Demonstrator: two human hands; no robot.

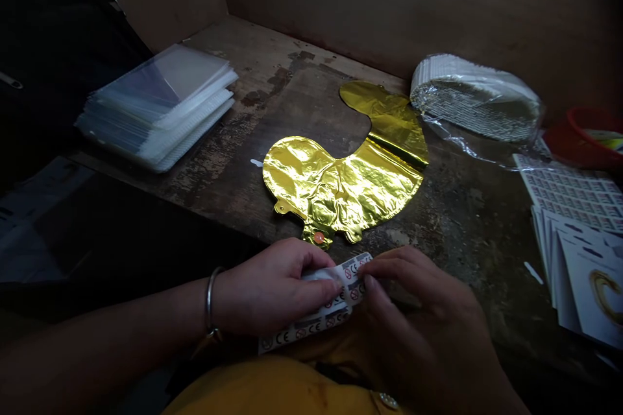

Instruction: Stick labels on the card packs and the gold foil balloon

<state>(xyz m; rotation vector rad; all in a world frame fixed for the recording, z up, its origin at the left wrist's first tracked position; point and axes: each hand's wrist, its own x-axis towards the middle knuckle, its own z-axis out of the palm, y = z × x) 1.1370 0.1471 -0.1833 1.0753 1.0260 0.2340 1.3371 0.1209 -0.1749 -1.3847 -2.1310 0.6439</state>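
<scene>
My left hand (280, 285) grips a white sheet of small stickers (311, 331) printed with CE marks and red prohibition signs, its thumb lying across the top. At the sheet's far right corner, the thumb and forefinger of my right hand (428, 311) pinch the edge; whether a single sticker has lifted there I cannot make out. Just beyond both hands lies a flat, uninflated gold foil balloon (341, 188), curved, with small tabs and a round orange-red spot at its near end. A fold crosses its right part.
A stack of clear plastic sleeves (165, 104) stands at the left. At the right are a plastic-wrapped white bundle (472, 97), a red container (584, 136), a printed sheet (574, 194) and cards (591, 279). The worn wooden table (224, 162) meets a back panel (389, 6).
</scene>
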